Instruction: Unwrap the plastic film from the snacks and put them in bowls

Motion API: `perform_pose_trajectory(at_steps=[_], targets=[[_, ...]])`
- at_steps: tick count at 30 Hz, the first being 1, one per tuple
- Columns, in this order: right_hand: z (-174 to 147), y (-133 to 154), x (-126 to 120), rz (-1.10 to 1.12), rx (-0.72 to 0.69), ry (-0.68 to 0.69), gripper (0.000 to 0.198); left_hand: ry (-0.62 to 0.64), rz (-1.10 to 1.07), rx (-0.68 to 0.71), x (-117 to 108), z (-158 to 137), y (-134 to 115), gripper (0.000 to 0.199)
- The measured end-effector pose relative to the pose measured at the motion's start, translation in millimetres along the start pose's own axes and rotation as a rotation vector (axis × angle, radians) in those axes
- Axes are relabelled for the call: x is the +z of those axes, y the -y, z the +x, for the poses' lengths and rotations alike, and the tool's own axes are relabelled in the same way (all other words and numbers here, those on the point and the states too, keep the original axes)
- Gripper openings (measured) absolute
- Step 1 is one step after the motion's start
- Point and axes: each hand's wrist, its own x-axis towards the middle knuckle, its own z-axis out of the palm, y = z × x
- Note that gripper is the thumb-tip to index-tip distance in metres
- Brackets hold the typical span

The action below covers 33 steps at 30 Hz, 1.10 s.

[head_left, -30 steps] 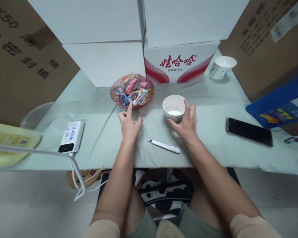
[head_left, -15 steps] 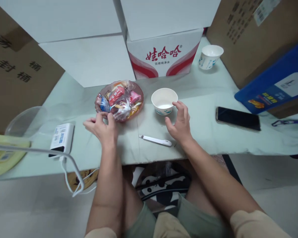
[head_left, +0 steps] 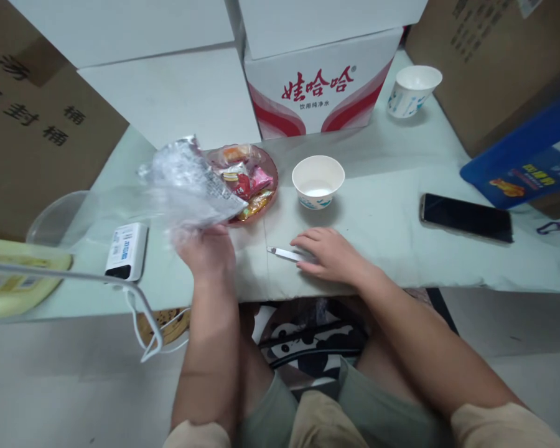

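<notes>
Here our left hand (head_left: 208,249) pinches a silver packet (head_left: 191,186); our right hand (head_left: 329,255) lies palm-down, knife (head_left: 282,254) between thumb and fingers, whether gripped we can't tell.

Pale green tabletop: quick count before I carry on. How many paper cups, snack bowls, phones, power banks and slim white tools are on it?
Paper cups: 2, near cup and far cup
Snack bowl: 1
Phone: 1
Power bank: 1
Slim white tool, partly under the right hand: 1
Total: 6, not counting the blurred silvery wrapping in the left hand
</notes>
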Motion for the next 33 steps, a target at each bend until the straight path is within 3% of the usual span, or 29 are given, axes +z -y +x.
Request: perform_pose_trajectory(at_steps=[4, 7, 9, 12, 16, 20, 23, 26, 28, 30, 33], targets=[[2, 0, -2, -0.081, 0.060, 0.098, 0.024, 0.107, -0.327, -0.421, 12, -23, -1, 0.038], [1, 0, -11, -0.091, 0.132, 0.119, 0.020, 0.181, -0.376, -0.656, 9, -40, 0, 0.039], [-6, -2, -20, 0.006, 0.217, 0.115, 0.019, 0.255, -0.379, -0.810, 1, -47, 1, 0.046], [-20, -10, -30, 0.375, 0.397, -0.004, 0.012, 0.350, -0.365, -0.945, -14, -51, 4, 0.063], [-24, -16, -30, 1.000, 0.546, -0.296, 0.012, 0.565, -0.348, -0.984, -23, -49, 12, 0.086], [-9, -9, -21, 1.219, 0.559, -0.406, 0.029, 0.739, -0.223, -0.942, -11, -50, 18, 0.081], [1, -2, -14, 1.225, 0.588, -0.422, 0.033, 0.644, -0.159, -0.845, 0, -53, 23, 0.068], [4, 2, -9, 1.226, 0.613, -0.371, 0.029, 0.385, -0.167, -0.736, 4, -57, 27, 0.058], [4, 2, -7, 1.215, 0.610, -0.320, 0.028, 0.278, -0.193, -0.696, 4, -61, 28, 0.059], [2, 1, -7, 1.166, 0.609, -0.307, 0.028, 0.315, -0.217, -0.711, 2, -63, 29, 0.068], [1, -2, -6, 1.069, 0.611, -0.324, 0.026, 0.471, -0.142, -0.702, 0, -66, 31, 0.087]])
